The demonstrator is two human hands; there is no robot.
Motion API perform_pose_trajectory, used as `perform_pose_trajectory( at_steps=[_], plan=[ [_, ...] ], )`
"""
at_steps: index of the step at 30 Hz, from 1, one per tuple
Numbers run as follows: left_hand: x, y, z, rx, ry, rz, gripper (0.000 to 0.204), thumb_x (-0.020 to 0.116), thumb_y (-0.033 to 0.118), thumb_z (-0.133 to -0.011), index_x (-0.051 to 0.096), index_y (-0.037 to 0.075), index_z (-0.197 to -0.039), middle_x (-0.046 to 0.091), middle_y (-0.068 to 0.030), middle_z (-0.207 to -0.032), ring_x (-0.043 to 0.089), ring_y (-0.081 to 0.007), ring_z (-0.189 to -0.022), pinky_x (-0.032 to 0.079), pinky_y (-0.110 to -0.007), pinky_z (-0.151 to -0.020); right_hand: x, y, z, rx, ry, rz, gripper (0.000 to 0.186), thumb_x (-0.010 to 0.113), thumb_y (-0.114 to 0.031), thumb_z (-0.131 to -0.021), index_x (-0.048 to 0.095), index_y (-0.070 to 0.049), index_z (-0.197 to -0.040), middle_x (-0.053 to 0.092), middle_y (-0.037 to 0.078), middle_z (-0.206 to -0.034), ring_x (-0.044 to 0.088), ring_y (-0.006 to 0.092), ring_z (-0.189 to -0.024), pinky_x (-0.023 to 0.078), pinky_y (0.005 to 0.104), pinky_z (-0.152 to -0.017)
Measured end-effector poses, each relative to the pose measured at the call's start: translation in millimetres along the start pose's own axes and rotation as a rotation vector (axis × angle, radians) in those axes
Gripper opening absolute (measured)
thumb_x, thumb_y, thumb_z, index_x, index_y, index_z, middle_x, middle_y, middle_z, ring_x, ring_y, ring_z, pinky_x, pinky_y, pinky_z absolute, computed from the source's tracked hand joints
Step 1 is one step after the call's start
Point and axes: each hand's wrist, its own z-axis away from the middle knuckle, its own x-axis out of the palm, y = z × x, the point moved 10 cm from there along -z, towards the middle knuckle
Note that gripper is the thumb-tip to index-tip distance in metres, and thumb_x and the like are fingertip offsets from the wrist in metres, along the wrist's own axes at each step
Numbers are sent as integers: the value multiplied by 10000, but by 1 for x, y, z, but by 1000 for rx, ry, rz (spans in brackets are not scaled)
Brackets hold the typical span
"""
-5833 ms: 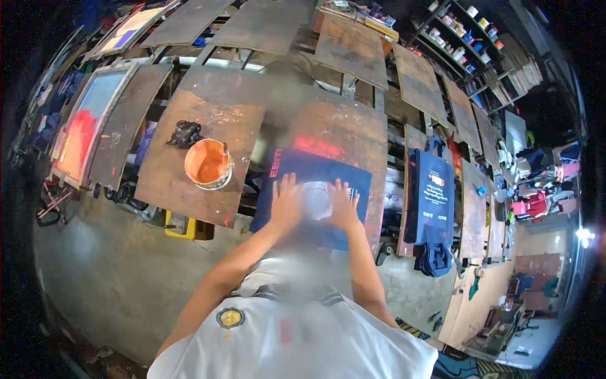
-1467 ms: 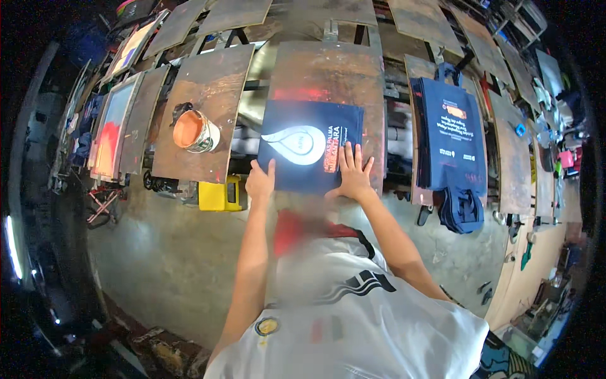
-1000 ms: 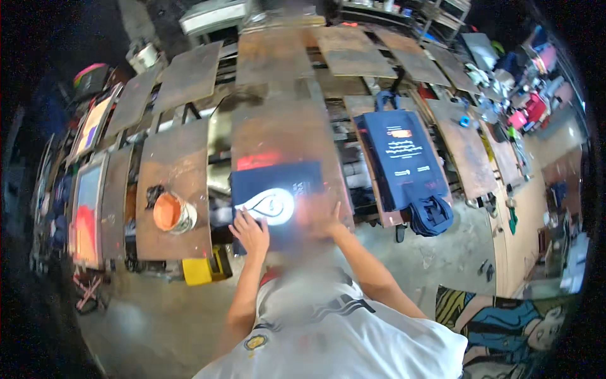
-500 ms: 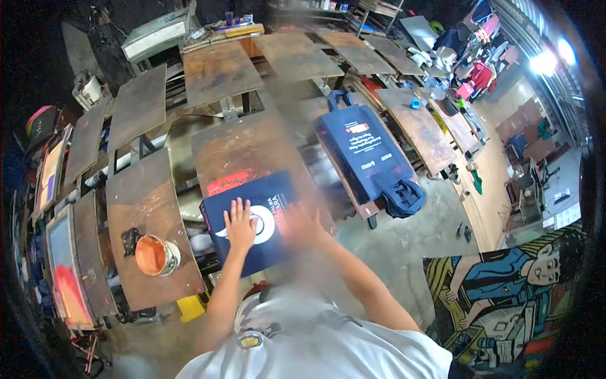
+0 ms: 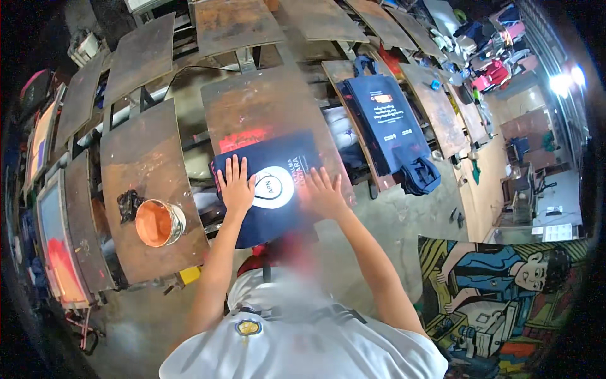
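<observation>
Reaches forward with left forearm (image 5: 211,278) and right forearm (image 5: 374,260), both bare, slanting inward. Has left hand (image 5: 237,189) open, back up, fingers extended, thumb angled right. Has right hand (image 5: 327,197) open, back up, fingers fanned, thumb side blurred. Holds them apart, roughly level.

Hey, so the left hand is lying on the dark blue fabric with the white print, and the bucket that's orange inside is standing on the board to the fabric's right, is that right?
Not quite: the head view shows the bucket on the board to the fabric's left.
</observation>
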Motion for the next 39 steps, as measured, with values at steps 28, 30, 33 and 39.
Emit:
perform_pose_trajectory(
  at_steps=[28,30,33,39],
  plan=[
    [18,81,7,-40,-15,-10,620,561,403,-929,419,118,-1461,331,-133,-1550,255,-323,-1455,185,-548,-1164,-12,41,-113,-67,-9,-500,586,718,-32,-712,596,-97,-1281,511,132,-1340,520,388,-1137,453,439,-984],
    [17,76,15,-73,-48,-61,643,550,403,-936,375,133,-1493,302,-125,-1571,247,-303,-1462,169,-534,-1175,-8,51,-112,-65,11,-560,584,712,-27,-711,596,-94,-1279,513,140,-1337,515,392,-1130,455,434,-972],
    [-7,36,26,-199,-109,-135,664,522,404,-955,314,134,-1525,233,-132,-1603,210,-311,-1480,157,-520,-1177,-16,55,-119,-68,101,-625,586,711,-17,-699,603,-86,-1271,515,146,-1334,514,391,-1128,455,430,-969],
    [-43,1,100,-465,-67,-227,631,457,397,-991,302,88,-1519,223,-178,-1593,174,-374,-1476,151,-537,-1172,-33,56,-126,-43,81,-741,489,613,16,-749,604,-60,-1232,495,114,-1363,490,372,-1163,487,422,-961]
  ],
)
